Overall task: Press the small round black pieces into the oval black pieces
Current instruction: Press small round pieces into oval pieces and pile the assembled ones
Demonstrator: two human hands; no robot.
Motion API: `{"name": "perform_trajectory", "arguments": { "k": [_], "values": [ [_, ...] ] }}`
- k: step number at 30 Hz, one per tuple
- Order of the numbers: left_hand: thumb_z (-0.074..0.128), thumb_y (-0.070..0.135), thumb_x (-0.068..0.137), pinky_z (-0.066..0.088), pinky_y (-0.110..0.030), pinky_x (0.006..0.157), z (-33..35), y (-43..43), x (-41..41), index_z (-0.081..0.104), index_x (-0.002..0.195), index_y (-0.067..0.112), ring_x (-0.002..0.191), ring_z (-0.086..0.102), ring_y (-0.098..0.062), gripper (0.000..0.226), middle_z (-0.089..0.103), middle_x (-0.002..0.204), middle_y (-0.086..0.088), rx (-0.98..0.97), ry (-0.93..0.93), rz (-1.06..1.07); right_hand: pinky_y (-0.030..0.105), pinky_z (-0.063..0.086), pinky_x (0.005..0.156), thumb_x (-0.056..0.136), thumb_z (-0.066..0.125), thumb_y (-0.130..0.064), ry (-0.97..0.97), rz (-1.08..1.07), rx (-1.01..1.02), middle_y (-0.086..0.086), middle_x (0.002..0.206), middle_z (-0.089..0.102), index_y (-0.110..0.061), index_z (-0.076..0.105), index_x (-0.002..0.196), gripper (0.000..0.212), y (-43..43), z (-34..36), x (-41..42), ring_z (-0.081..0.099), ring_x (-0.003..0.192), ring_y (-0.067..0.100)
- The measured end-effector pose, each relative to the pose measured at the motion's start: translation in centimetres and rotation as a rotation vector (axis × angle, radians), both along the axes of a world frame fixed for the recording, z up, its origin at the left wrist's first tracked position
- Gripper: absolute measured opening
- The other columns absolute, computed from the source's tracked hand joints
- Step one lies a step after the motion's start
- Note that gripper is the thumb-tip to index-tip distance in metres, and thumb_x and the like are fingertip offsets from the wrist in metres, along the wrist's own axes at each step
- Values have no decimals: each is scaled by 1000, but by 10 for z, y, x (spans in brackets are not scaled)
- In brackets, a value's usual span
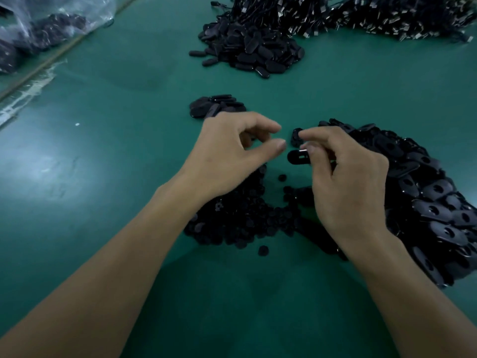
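right hand [346, 182]: thumb and forefinger pinch one oval black piece [296, 158] by its end. The piece has a slot in its face and sticks out leftward above the table [103, 156].
second piece [296, 136]: one dark piece just beyond the right forefinger tip. I cannot tell whether it is held or lying on the table.
left hand [227, 153]: fingers curled, thumb and forefinger tips close but apart. They face the oval black piece across a narrow gap. I cannot tell whether it grasps anything.
small round black pieces [240, 218]: one heap under and between the wrists, too many to count. Two loose ones show clearly, one [263, 250] at its near side and one [282, 177] between the hands.
heap of oval pieces [426, 202]: one, at the table's right edge, just beside the right hand; uncountable.
small stack [216, 105]: one low cluster of dark pieces just beyond the left hand.
far heap [253, 47]: one mound of dark oval pieces toward the far edge.
cords with metal tips [374, 16]: one tangled mass along the far edge.
plastic bag [46, 27]: one, at the far left corner, with dark contents.
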State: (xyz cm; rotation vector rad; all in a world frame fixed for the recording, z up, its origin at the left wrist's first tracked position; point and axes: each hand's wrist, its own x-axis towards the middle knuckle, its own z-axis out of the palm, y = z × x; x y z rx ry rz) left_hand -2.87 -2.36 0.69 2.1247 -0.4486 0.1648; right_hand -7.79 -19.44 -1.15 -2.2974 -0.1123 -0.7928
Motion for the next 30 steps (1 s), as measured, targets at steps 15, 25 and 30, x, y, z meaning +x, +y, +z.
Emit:
{"name": "perform_trajectory", "arguments": {
  "k": [15,25,30],
  "values": [
    [73,13,92,51,-17,68,-3,5,-11,73,91,16,69,64,-1,4,73,77,6,-273,58,-37,24,57,74,87,79,-18,99,246,484,-12,85,73,-38,69,97,24,6,1,0,72,80,11],
    [79,32,85,42,-23,54,-6,4,-13,69,85,21,53,52,-10,15,67,63,7,-204,8,-88,16,53,80,95,64,-3,70,320,439,-18,98,74,-35,71,106,35,9,6,0,69,91,0],
    [76,25,89,35,-14,56,-10,1,-11,76,99,26,50,44,0,11,57,57,12,-170,-32,-26,15,53,85,94,64,-2,116,308,376,-17,101,73,-26,69,116,34,13,1,-3,69,97,1]
  ]
}}
